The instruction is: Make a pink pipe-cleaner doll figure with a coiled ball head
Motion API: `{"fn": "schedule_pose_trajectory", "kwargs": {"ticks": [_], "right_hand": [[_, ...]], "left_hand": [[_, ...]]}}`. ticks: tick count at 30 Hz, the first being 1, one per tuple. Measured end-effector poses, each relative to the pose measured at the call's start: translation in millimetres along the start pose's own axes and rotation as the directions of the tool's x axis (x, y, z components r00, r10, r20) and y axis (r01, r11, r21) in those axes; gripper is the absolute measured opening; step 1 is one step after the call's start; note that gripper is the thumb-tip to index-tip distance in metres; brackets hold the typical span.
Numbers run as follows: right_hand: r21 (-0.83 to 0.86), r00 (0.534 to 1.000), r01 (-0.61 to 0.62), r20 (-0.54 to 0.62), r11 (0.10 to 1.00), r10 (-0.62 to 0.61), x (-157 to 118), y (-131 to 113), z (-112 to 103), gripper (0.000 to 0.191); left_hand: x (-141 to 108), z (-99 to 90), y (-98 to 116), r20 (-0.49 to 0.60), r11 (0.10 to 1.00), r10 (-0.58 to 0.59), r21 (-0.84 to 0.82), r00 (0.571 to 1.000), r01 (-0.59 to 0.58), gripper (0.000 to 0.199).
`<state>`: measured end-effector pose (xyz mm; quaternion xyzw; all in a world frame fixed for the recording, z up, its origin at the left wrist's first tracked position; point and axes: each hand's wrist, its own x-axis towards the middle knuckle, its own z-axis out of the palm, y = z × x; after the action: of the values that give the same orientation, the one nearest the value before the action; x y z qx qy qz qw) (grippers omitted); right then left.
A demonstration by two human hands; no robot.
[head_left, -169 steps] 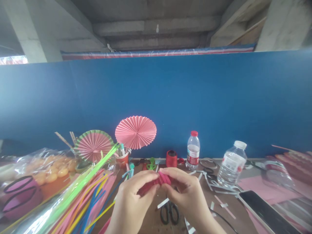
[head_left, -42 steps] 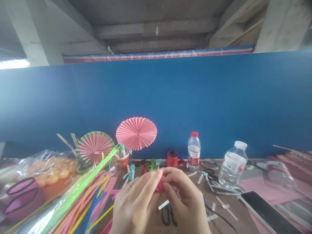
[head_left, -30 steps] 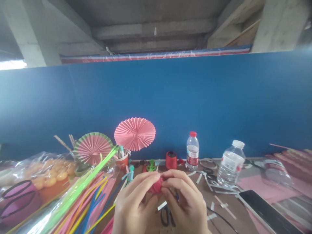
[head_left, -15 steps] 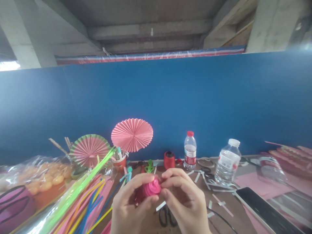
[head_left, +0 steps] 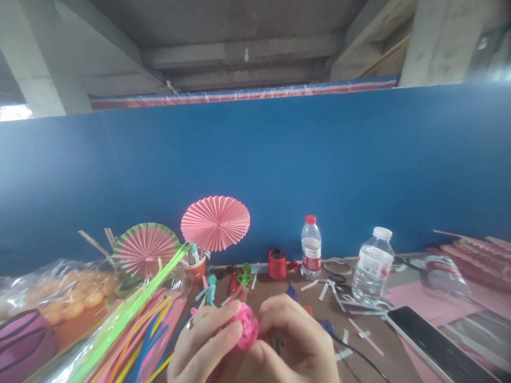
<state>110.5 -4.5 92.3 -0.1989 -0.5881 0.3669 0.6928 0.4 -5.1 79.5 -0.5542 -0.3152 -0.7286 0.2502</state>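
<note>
A small bright pink coiled piece (head_left: 246,326) is between my two hands, low in the middle of the head view. My left hand (head_left: 209,340) grips it from the left, two fingertips pressed on its face. On its right side, my right hand (head_left: 297,338) is curled, with the thumb touching or very near its edge; whether it holds anything is hidden. Small green and pink figures (head_left: 244,276) and a light blue figure (head_left: 211,290) are on the brown table (head_left: 371,367) behind my hands.
Colourful strips (head_left: 147,330) and a bag of orange balls (head_left: 80,298) lie left. Paper fans (head_left: 215,223) stand behind. Bottles (head_left: 311,250) (head_left: 373,266), a red spool (head_left: 277,264), paper scraps, a black cable and a phone (head_left: 435,340) are behind and right.
Both hands have lowered slightly with the pink piece, which is turned and shifted left. My left fingers now cover more of it, and my right fingers have curled down.
</note>
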Motion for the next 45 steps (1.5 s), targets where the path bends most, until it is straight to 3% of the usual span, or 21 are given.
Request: {"fn": "schedule_pose_trajectory", "kwargs": {"ticks": [1, 3, 5, 8, 11, 13, 14, 15, 16, 17, 18, 20, 21, 23, 25, 31, 33, 39, 45], "right_hand": [[0.007, 1.0, -0.02, -0.016, 1.0, 0.02, -1, -1, 2, 0.005], [0.035, 0.996, -0.075, -0.048, 0.997, 0.077, -3, -1, 5, 0.005], [0.109, 0.983, -0.165, -0.059, 0.98, 0.172, -4, -1, 7, 0.008], [0.274, 0.936, -0.336, -0.014, 0.901, 0.353, -3, -2, 7, 0.015], [0.373, 0.866, -0.485, 0.078, 0.791, 0.494, 1, -7, 5, 0.021], [0.402, 0.823, -0.556, 0.138, 0.728, 0.552, 3, -11, 4, 0.026], [0.412, 0.806, -0.578, 0.157, 0.704, 0.57, 4, -13, 4, 0.028], [0.42, 0.793, -0.595, 0.169, 0.685, 0.585, 5, -14, 4, 0.03], [0.426, 0.784, -0.606, 0.176, 0.672, 0.596, 5, -14, 4, 0.032], [0.428, 0.777, -0.613, 0.178, 0.664, 0.603, 5, -14, 4, 0.033], [0.426, 0.774, -0.617, 0.177, 0.661, 0.608, 5, -14, 5, 0.034], [0.406, 0.774, -0.617, 0.16, 0.674, 0.612, 4, -12, 5, 0.033], [0.392, 0.778, -0.612, 0.146, 0.687, 0.611, 4, -10, 6, 0.032], [0.37, 0.791, -0.595, 0.114, 0.714, 0.601, 4, -7, 6, 0.03], [0.365, 0.802, -0.578, 0.085, 0.73, 0.592, 5, -3, 5, 0.029], [0.356, 0.849, -0.491, -0.007, 0.795, 0.528, 6, 4, 0, 0.024], [0.322, 0.854, -0.487, -0.022, 0.812, 0.52, 6, 4, 1, 0.024], [0.211, 0.869, -0.462, -0.085, 0.861, 0.487, 6, 1, 2, 0.021], [0.222, 0.859, -0.47, -0.107, 0.854, 0.501, 6, -2, 3, 0.02]], "left_hand": [[0, -2.0, -1, -0.017, 1.0, 0.012, 0.013, 1.0, -0.012, 0.012], [2, -5.8, -4, 0.109, 0.997, 0.079, -0.003, 0.991, -0.079, 0.013], [4, -5.7, -4, 0.137, 0.993, 0.119, -0.009, 0.983, -0.119, 0.015], [3, 3.5, 5, -0.047, 0.999, 0.052, 0.015, 0.998, -0.051, 0.011], [0, 12.4, 12, -0.275, 0.998, -0.039, 0.029, 0.961, 0.049, 0.018], [-3, 12.8, 9, -0.07, 0.999, 0.046, 0.008, 0.997, -0.045, 0.02], [-4, 11.8, 6, -0.115, 0.998, 0.054, 0.02, 0.992, -0.052, 0.022], [-5, 10.4, 3, -0.06, 0.997, 0.08, 0.002, 0.995, -0.08, 0.021], [-6, 8.9, -1, -0.08, 0.997, 0.079, -0.011, 0.994, -0.08, 0.018], [-7, 7.4, -4, -0.199, 0.999, 0.046, 0.004, 0.979, -0.046, 0.015], [-7, 6.0, -6, -0.224, 0.999, 0.044, 0.017, 0.973, -0.042, 0.019], [-6, 3.3, -7, -0.021, 0.992, 0.123, -0.033, 0.992, -0.124, 0.026], [-5, 2.0, -7, 0.084, 0.993, 0.106, -0.05, 0.991, -0.102, 0.026], [-3, -0.2, -7, 0.081, 0.998, 0.012, -0.055, 0.997, -0.007, 0.023], [-1, -1.9, -7, 0.158, 0.996, -0.02, -0.082, 0.987, 0.034, 0.023], [11, -5.2, -16, 0.466, 0.956, -0.023, -0.248, 0.885, 0.155, 0.026], [15, -5.1, -17, 0.503, 0.934, -0.054, -0.279, 0.862, 0.222, 0.019], [21, -2.4, -13, 0.51, 0.912, -0.116, -0.285, 0.852, 0.295, 0.016], [22, -1.8, -7, 0.549, 0.831, -0.296, -0.255, 0.782, 0.494, 0.01]]}}
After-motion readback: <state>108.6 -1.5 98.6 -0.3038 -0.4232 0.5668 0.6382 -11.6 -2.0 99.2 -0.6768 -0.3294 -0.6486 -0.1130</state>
